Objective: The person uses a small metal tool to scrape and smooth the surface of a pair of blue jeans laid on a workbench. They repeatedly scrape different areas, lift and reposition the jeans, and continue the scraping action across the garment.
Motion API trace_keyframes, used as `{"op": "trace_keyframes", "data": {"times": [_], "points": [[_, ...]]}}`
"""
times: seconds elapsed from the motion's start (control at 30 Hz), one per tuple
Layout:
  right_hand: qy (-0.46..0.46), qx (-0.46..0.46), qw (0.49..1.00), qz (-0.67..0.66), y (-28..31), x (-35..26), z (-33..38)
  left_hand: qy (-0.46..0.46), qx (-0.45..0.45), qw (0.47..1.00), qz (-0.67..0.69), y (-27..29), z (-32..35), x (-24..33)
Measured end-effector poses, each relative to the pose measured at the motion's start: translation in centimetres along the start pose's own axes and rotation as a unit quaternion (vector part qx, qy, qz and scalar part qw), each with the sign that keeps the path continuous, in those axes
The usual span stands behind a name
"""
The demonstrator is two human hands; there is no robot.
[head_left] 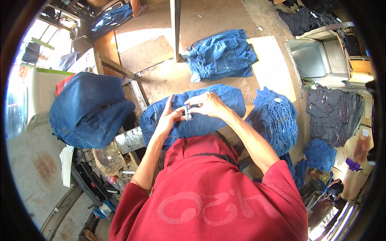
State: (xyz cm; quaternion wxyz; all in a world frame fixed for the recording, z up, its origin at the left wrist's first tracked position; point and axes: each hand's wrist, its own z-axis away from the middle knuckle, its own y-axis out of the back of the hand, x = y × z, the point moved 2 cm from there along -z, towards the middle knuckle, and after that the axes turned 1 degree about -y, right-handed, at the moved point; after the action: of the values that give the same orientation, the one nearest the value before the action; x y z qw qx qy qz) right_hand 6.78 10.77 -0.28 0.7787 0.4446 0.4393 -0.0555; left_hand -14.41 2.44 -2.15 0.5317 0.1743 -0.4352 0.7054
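Observation:
Across my lap lies a pair of blue jeans (231, 100), spread sideways. Over the denim, my left hand (169, 116) and my right hand (209, 105) meet at a small pale blue-and-white strip (187, 113), whose exact kind is too small to tell. The fingers of my right hand pinch its upper end. My left thumb and fingers close on it from the other side, with the index finger pointing up. Part of the strip is hidden behind the fingertips.
A crumpled denim heap (221, 56) lies on the floor ahead. Another denim bundle (90, 108) sits at left, and gathered jeans (275, 120) are stacked at right. Dark garments (335, 114) are piled farther right. A metal post (175, 30) stands ahead; another person's hand shows at top left.

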Motion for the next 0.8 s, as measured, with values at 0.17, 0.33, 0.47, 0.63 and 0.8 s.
{"op": "trace_keyframes", "data": {"times": [0.17,0.33,0.47,0.63,0.8], "points": [[0.058,0.071,0.996,0.009,-0.1,0.3,-0.1,-0.005,-0.032,0.999,-0.011,0.5,-0.2,-0.3],[0.094,0.057,0.993,0.052,0.8,-0.1,-0.4,-0.017,-0.03,0.999,-0.028,-0.2,-1.0,-0.5],[0.113,0.056,0.989,0.074,1.4,-1.1,-1.1,-0.033,0.003,0.989,-0.141,-0.8,-2.0,-0.7],[0.061,0.058,0.994,0.071,2.2,-1.9,-1.5,-0.045,0.007,0.985,-0.168,-0.5,-3.2,-0.5],[0.039,0.096,0.994,0.038,2.7,-2.7,-0.3,-0.069,0.006,0.997,-0.016,0.0,-2.9,-0.5]]}}
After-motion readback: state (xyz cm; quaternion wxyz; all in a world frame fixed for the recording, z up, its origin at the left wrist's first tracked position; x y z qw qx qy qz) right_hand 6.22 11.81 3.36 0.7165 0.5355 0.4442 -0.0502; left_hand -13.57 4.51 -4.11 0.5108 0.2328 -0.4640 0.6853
